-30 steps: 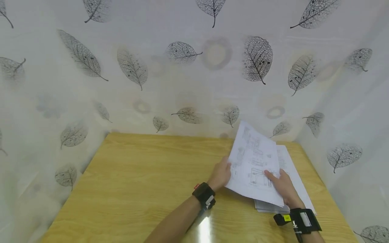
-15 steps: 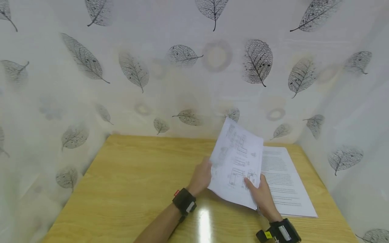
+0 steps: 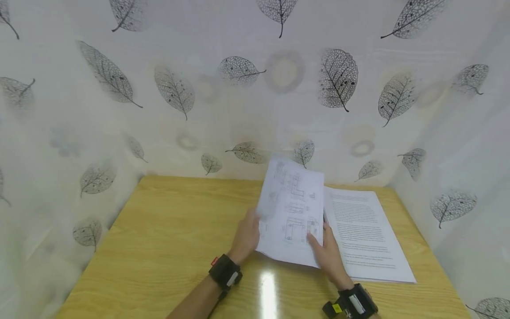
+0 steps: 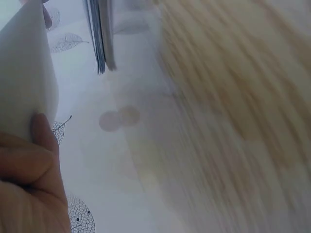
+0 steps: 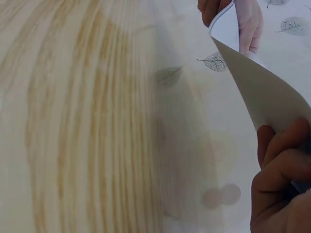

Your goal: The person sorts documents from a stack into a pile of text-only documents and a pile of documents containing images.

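Printed sheets of paper (image 3: 292, 204) with line drawings of brackets are held tilted up above the table, a little right of centre. At their left edge, my left hand (image 3: 246, 237) grips the paper; its fingertips are partly hidden behind it. My right hand (image 3: 330, 254) pinches the lower right edge, thumb on the printed face. The left wrist view has the pale back of the paper (image 4: 24, 77) beside the left fingers. Curled fingers of the right hand (image 5: 284, 177) hold the bent paper (image 5: 269, 90) in the right wrist view. How many sheets are held is unclear.
A stack of text-printed pages (image 3: 364, 235) lies flat on the right part of the wooden table (image 3: 167, 230). A white curtain with leaf prints (image 3: 279, 110) hangs behind and along both sides of the table. Each wrist wears a black strap with a camera.
Both hands have carried the drawing sheets left, from over the text-printed stack to beside it. More of that stack's top page now shows. The grip of both hands continues.
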Action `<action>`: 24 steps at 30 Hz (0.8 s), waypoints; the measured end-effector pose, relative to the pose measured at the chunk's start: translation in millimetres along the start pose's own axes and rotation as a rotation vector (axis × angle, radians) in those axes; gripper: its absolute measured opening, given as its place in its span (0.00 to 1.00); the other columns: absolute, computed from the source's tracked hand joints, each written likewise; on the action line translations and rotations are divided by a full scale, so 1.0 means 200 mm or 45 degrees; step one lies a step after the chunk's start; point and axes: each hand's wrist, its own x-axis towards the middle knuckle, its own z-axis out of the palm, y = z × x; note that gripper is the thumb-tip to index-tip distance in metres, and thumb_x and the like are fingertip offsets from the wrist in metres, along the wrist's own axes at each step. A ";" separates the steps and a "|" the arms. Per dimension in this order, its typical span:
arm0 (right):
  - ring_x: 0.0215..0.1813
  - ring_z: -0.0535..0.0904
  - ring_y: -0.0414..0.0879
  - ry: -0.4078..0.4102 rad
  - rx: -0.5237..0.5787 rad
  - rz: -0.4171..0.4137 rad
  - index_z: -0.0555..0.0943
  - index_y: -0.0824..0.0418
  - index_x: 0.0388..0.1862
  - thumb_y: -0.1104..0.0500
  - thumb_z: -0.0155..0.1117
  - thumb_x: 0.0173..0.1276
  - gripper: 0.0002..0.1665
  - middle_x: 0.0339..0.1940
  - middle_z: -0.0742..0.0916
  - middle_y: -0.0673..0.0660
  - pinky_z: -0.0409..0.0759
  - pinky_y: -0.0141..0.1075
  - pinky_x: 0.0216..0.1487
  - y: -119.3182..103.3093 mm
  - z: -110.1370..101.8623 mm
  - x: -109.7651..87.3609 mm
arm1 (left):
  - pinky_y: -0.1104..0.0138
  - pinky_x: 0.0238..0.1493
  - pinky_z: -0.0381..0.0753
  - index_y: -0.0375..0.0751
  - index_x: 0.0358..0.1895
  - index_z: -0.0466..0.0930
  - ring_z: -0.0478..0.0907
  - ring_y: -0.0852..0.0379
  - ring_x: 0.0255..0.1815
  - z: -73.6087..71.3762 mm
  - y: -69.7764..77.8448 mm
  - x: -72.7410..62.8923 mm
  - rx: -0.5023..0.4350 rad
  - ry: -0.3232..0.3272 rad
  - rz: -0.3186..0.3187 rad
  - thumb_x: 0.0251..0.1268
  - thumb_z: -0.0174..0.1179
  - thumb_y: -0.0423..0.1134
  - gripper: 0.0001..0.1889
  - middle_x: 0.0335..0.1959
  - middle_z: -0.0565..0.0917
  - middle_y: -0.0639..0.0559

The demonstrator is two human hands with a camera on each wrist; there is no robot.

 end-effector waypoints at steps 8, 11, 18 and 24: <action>0.60 0.79 0.49 -0.028 -0.002 -0.090 0.53 0.53 0.78 0.55 0.52 0.77 0.35 0.66 0.76 0.55 0.76 0.43 0.56 -0.03 0.06 -0.01 | 0.68 0.12 0.61 0.37 0.63 0.66 0.61 0.62 0.14 -0.09 -0.02 -0.06 0.292 0.039 -0.018 0.80 0.40 0.40 0.17 0.16 0.64 0.57; 0.54 0.81 0.48 -0.034 -0.009 -0.067 0.53 0.51 0.78 0.54 0.52 0.77 0.35 0.62 0.78 0.55 0.78 0.42 0.52 -0.05 0.09 -0.01 | 0.68 0.10 0.59 0.33 0.65 0.64 0.59 0.62 0.12 -0.12 -0.04 -0.07 0.435 0.066 -0.007 0.80 0.42 0.40 0.19 0.14 0.63 0.58; 0.33 0.85 0.43 -0.067 0.054 -0.079 0.58 0.50 0.74 0.53 0.56 0.75 0.32 0.44 0.87 0.56 0.81 0.39 0.34 -0.10 0.21 -0.02 | 0.68 0.15 0.62 0.31 0.68 0.63 0.65 0.60 0.16 -0.22 -0.10 -0.09 0.519 0.080 -0.122 0.78 0.45 0.41 0.23 0.18 0.69 0.55; 0.30 0.85 0.45 -0.159 0.131 -0.135 0.59 0.50 0.73 0.53 0.56 0.75 0.31 0.38 0.88 0.56 0.82 0.40 0.30 -0.13 0.31 0.00 | 0.67 0.15 0.61 0.31 0.59 0.69 0.65 0.59 0.17 -0.33 -0.15 -0.13 0.539 0.113 -0.135 0.76 0.46 0.38 0.17 0.20 0.70 0.53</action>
